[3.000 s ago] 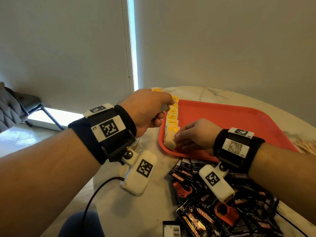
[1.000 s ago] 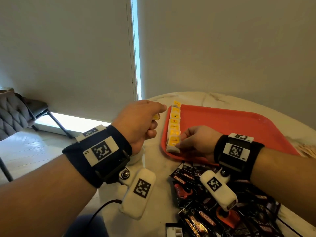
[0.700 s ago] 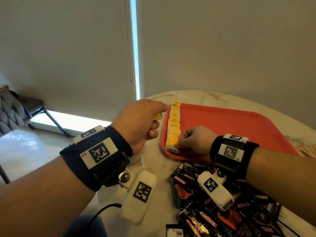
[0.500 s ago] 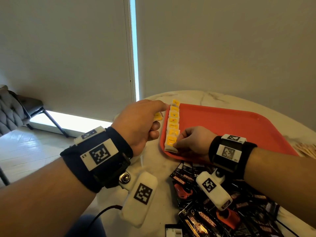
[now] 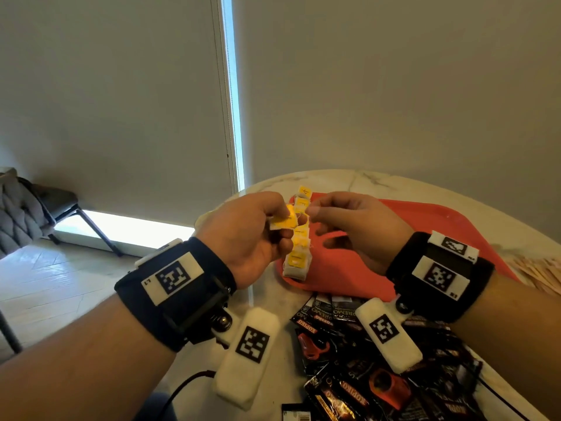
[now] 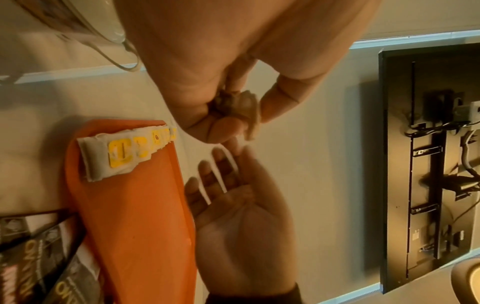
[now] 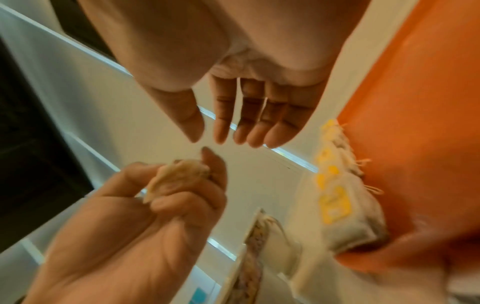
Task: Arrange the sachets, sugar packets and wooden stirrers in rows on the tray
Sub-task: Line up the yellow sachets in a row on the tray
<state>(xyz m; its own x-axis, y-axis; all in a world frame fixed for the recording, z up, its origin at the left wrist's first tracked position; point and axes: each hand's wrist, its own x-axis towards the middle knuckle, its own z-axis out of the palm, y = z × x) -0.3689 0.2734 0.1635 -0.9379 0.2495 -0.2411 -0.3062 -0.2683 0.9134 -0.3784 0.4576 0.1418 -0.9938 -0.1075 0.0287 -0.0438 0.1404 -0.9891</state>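
Head view: the left hand is raised just over the tray's left edge, fingers curled around a sachet with a yellow tag. The right hand is level with it, fingers straight and relaxed, tips just beside the sachet; whether they touch it cannot be told. It holds nothing. A row of sachets lies along the left side of the red tray, overlapping from the far edge to the near edge. The tray rests on a white marble table. Dark coffee packets are heaped on the table just in front of the tray. Stirrers lie on the table beside the tray's right edge.
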